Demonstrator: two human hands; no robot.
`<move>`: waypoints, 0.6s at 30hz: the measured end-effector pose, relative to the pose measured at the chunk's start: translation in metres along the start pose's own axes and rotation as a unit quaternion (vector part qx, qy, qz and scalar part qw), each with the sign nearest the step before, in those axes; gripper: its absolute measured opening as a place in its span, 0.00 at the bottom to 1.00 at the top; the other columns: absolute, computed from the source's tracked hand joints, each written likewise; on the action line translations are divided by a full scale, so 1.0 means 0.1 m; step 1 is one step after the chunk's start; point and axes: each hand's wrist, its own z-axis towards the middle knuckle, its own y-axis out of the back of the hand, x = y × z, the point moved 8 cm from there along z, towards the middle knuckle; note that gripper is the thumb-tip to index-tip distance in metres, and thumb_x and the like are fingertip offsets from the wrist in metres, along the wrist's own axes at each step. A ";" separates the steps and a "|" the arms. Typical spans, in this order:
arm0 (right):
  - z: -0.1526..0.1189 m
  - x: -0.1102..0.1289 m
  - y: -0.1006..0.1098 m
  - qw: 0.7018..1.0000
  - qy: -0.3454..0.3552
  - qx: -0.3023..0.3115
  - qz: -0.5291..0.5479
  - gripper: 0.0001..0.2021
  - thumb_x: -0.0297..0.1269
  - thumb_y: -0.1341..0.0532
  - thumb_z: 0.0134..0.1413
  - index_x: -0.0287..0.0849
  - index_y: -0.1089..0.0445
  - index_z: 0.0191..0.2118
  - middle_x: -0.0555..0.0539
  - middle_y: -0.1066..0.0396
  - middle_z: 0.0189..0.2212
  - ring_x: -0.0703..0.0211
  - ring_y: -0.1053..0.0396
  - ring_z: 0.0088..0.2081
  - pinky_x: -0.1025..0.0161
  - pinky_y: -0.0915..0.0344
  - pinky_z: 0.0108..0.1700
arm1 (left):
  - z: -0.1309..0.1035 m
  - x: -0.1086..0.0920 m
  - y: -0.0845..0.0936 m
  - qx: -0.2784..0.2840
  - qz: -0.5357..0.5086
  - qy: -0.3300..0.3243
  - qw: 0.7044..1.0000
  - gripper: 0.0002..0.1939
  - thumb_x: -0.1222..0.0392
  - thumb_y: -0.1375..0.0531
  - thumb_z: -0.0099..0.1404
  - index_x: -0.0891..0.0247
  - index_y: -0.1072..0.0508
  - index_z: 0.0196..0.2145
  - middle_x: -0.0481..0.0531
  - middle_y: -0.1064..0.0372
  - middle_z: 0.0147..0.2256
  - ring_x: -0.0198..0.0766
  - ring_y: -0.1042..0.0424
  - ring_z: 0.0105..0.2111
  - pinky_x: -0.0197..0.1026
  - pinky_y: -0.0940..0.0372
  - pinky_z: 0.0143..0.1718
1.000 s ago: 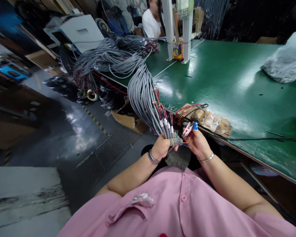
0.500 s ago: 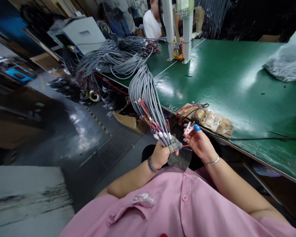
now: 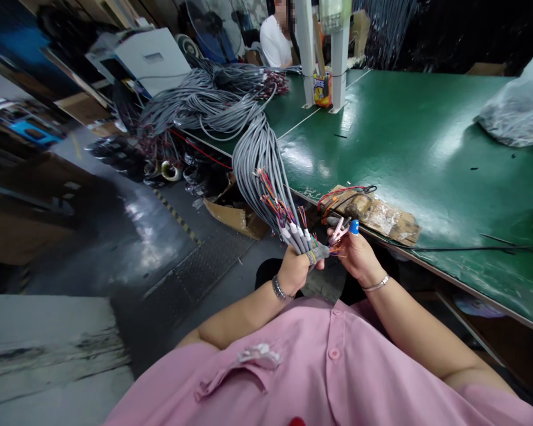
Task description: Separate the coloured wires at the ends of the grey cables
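Observation:
My left hand is closed around the ends of several grey cables; its thumb wears a grey cloth cover with a striped band. Thin coloured wires fan out above the fist from the stripped ends, and one orange and red bunch sticks out past the thumb. Close by on the right, my right hand grips a small pale pink clip-like tool, whose jaws are too small to make out. Blue tape covers one of its fingertips. The tool is near the loose wire ends; whether it touches them I cannot tell.
A green worktable runs along the front and right. On its edge lies a wooden block with red and black leads. A large heap of grey cables lies at the left. A plastic bag rests far right; a person sits behind.
Both hands have come slightly closer together, the right one moving left with the pink tool. The wire ends past my left thumb have tilted upward and fanned out near the tool.

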 end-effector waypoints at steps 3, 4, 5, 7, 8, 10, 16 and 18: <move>0.01 0.04 0.02 0.999 0.024 -0.024 0.000 0.22 0.57 0.31 0.43 0.41 0.24 0.34 0.49 0.24 0.29 0.66 0.34 0.23 0.67 0.35 0.26 | 0.00 0.02 0.00 0.002 0.000 0.004 1.000 0.18 0.51 0.36 0.56 0.65 0.30 0.16 0.49 0.35 0.15 0.31 0.37 0.18 0.37 0.42 0.25; 0.02 0.05 0.03 0.999 0.026 -0.029 0.003 0.22 0.57 0.30 0.42 0.41 0.24 0.34 0.49 0.24 0.28 0.66 0.35 0.23 0.67 0.35 0.25 | 0.00 0.02 0.00 0.003 -0.002 0.005 1.000 0.18 0.51 0.36 0.56 0.65 0.30 0.16 0.49 0.35 0.15 0.31 0.36 0.18 0.37 0.42 0.25; 0.02 0.04 0.03 0.999 0.022 -0.031 0.007 0.23 0.57 0.30 0.40 0.41 0.24 0.34 0.49 0.24 0.28 0.66 0.35 0.23 0.67 0.36 0.24 | 0.01 0.03 0.00 0.003 -0.007 0.006 1.000 0.18 0.52 0.36 0.55 0.65 0.31 0.16 0.48 0.35 0.15 0.32 0.36 0.18 0.37 0.42 0.25; 0.04 0.01 0.03 0.999 0.008 -0.029 0.019 0.24 0.57 0.29 0.38 0.41 0.25 0.34 0.50 0.24 0.27 0.66 0.34 0.23 0.68 0.36 0.24 | 0.01 0.03 -0.01 0.004 -0.015 0.006 1.000 0.18 0.52 0.36 0.55 0.65 0.31 0.16 0.48 0.35 0.15 0.32 0.36 0.18 0.37 0.42 0.24; 0.05 0.00 0.03 0.999 0.003 -0.030 0.025 0.24 0.57 0.29 0.38 0.41 0.25 0.34 0.50 0.24 0.27 0.66 0.34 0.23 0.68 0.35 0.24 | 0.02 0.03 -0.01 0.005 -0.015 0.005 1.000 0.17 0.53 0.35 0.56 0.65 0.31 0.16 0.48 0.35 0.15 0.32 0.36 0.18 0.37 0.42 0.24; 0.06 0.00 0.04 0.999 0.005 -0.037 0.035 0.22 0.55 0.28 0.39 0.42 0.26 0.33 0.51 0.24 0.27 0.66 0.33 0.23 0.68 0.35 0.25 | 0.02 0.04 -0.01 0.005 -0.011 0.005 1.000 0.17 0.53 0.35 0.56 0.65 0.31 0.16 0.48 0.35 0.16 0.31 0.36 0.18 0.37 0.42 0.24; 0.07 -0.01 0.03 0.998 0.013 -0.043 0.052 0.21 0.53 0.26 0.36 0.42 0.26 0.32 0.51 0.25 0.26 0.67 0.33 0.23 0.68 0.33 0.27 | 0.03 0.08 0.01 0.006 0.004 0.010 1.000 0.17 0.53 0.34 0.54 0.65 0.31 0.16 0.48 0.35 0.16 0.31 0.36 0.18 0.36 0.42 0.24; 0.05 -0.03 0.01 0.998 -0.003 -0.033 0.054 0.23 0.57 0.29 0.39 0.42 0.26 0.33 0.51 0.25 0.27 0.66 0.33 0.24 0.67 0.34 0.26 | 0.02 0.08 0.02 0.000 0.006 0.008 1.000 0.18 0.52 0.34 0.54 0.65 0.31 0.15 0.48 0.35 0.15 0.31 0.36 0.18 0.36 0.42 0.24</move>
